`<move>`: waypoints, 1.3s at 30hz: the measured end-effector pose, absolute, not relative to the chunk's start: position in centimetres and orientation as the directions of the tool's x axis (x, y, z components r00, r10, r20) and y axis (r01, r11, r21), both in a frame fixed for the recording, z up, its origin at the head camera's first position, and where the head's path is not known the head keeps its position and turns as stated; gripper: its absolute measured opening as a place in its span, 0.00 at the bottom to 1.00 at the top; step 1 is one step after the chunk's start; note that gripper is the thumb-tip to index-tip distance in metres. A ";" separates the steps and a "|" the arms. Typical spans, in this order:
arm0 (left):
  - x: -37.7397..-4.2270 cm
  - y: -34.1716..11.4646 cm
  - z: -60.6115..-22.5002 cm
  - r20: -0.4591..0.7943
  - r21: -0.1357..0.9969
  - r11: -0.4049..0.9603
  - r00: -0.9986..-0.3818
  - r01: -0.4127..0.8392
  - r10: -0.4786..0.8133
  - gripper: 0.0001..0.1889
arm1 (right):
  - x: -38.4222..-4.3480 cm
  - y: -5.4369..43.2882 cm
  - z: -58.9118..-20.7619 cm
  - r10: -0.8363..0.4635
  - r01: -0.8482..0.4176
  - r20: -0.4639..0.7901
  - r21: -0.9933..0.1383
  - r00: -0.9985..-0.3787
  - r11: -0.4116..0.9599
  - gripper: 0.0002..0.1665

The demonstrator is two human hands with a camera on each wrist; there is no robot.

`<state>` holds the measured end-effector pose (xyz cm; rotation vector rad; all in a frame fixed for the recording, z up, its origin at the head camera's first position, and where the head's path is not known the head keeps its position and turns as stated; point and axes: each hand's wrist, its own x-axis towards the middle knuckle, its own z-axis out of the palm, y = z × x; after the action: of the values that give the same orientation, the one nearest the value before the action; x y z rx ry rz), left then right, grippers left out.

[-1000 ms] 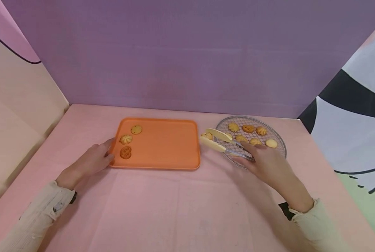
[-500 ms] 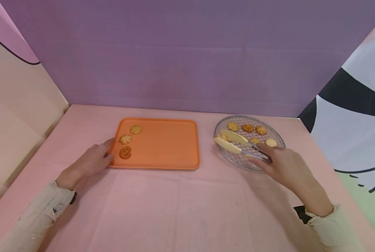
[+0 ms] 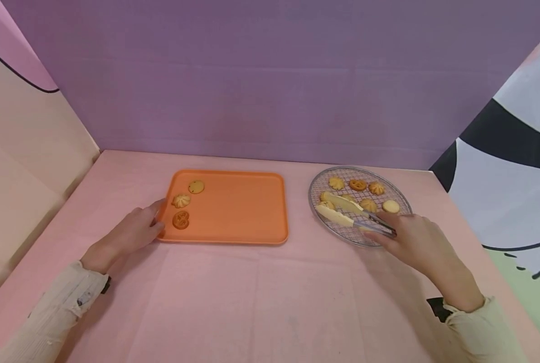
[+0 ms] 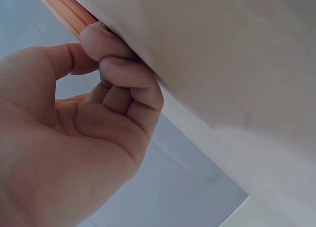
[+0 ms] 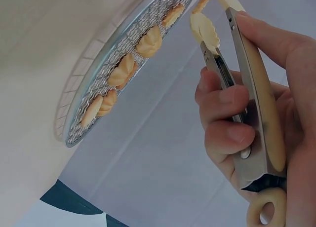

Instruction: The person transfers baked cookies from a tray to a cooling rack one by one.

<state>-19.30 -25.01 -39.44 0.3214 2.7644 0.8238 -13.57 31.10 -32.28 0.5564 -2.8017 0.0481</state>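
My right hand (image 3: 417, 244) grips metal tongs (image 5: 259, 108) with cream tips, fingers and thumb wrapped round the handles. The tips reach over the left part of a round wire rack (image 3: 344, 239), with a cookie (image 3: 327, 205) between them. More cookies lie around it on the rack, among them a swirl cookie (image 3: 336, 183), a pretzel cookie (image 3: 357, 185) and a smooth pale one (image 3: 391, 206). My left hand (image 3: 131, 233) pinches the left rim of an orange tray (image 3: 238, 206). Along the tray's left side sit a speckled round cookie (image 3: 196, 187), a swirl cookie (image 3: 181, 201) and a pretzel cookie (image 3: 181, 220).
Pink cloth (image 3: 256, 302) covers the table under the tray and rack. A purple backdrop (image 3: 270, 85) rises behind, with a cream panel (image 3: 20, 166) at left and a patterned one (image 3: 515, 186) at right. A strip of cloth separates tray and rack.
The tongs, with a cookie between their tips, have moved right from beside the rack to over its left part, then slightly lower. The left hand and tray have stayed put.
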 end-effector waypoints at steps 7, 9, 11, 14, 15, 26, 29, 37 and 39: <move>-19.4 -25.0 -39.2 -0.162 0.555 0.818 -0.946 0.149 0.282 0.34 | -13.7 31.4 -32.6 -0.359 -0.365 0.224 0.019 -0.906 0.931 0.26; -19.4 -24.9 -39.2 -0.162 0.556 0.818 -0.945 0.149 0.283 0.35 | -13.7 31.5 -32.6 -0.354 -0.358 0.212 0.021 -0.911 0.933 0.26; -19.4 -24.9 -39.2 -0.162 0.555 0.818 -0.945 0.150 0.283 0.35 | -13.8 31.5 -32.6 -0.346 -0.348 0.198 0.023 -0.917 0.937 0.28; -19.3 -24.9 -39.2 -0.165 0.551 0.822 -0.947 0.143 0.275 0.34 | -13.8 31.6 -32.6 -0.336 -0.337 0.186 0.026 -0.923 0.941 0.29; -19.3 -24.9 -39.2 -0.165 0.549 0.824 -0.948 0.141 0.272 0.34 | -13.9 31.7 -32.6 -0.333 -0.334 0.187 0.026 -0.924 0.942 0.30; -19.2 -24.9 -39.0 -0.171 0.541 0.831 -0.950 0.130 0.261 0.35 | -13.9 31.8 -32.3 -0.316 -0.320 0.183 0.007 -0.931 0.947 0.31; -19.1 -24.9 -39.1 -0.167 0.540 0.830 -0.950 0.137 0.265 0.34 | -13.9 31.7 -32.3 -0.315 -0.319 0.181 0.006 -0.932 0.948 0.31; -19.2 -24.9 -39.2 -0.159 0.540 0.829 -0.950 0.145 0.270 0.34 | -13.9 31.1 -32.5 -0.329 -0.334 0.194 0.006 -0.924 0.942 0.32; -19.2 -24.9 -39.3 -0.154 0.542 0.827 -0.949 0.151 0.274 0.34 | -13.8 31.0 -32.4 -0.333 -0.339 0.209 0.010 -0.919 0.941 0.32</move>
<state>-19.22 -24.94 -39.25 0.3285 2.7844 0.7978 -13.82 31.05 -32.43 0.5053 -2.8880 0.0394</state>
